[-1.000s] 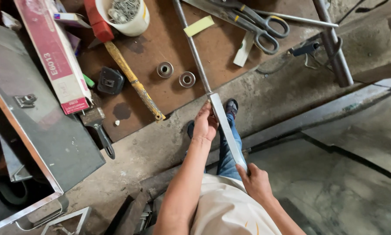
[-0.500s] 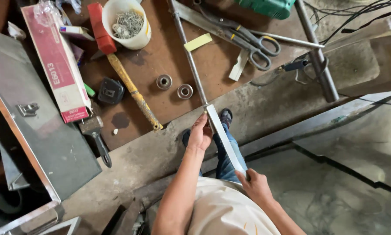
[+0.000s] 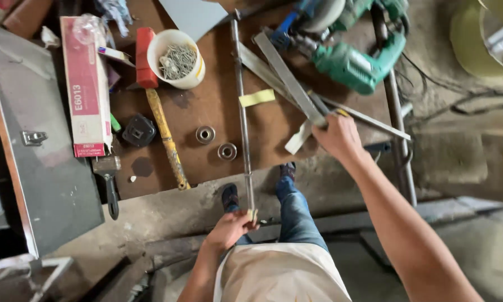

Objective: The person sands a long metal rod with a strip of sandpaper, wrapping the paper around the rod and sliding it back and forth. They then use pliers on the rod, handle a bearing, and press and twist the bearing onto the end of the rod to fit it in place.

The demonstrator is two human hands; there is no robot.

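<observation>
Gripping a thin rod (image 3: 242, 112), left hand (image 3: 232, 228); right hand (image 3: 336, 136) clasps metal strips (image 3: 288, 78); red box (image 3: 85, 84) left.

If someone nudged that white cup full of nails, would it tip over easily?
Probably not easily: the white cup stands upright on the brown board, and its heap of nails likely weighs it down. It sits against the hammer's red head, which may block sliding leftward.
</observation>
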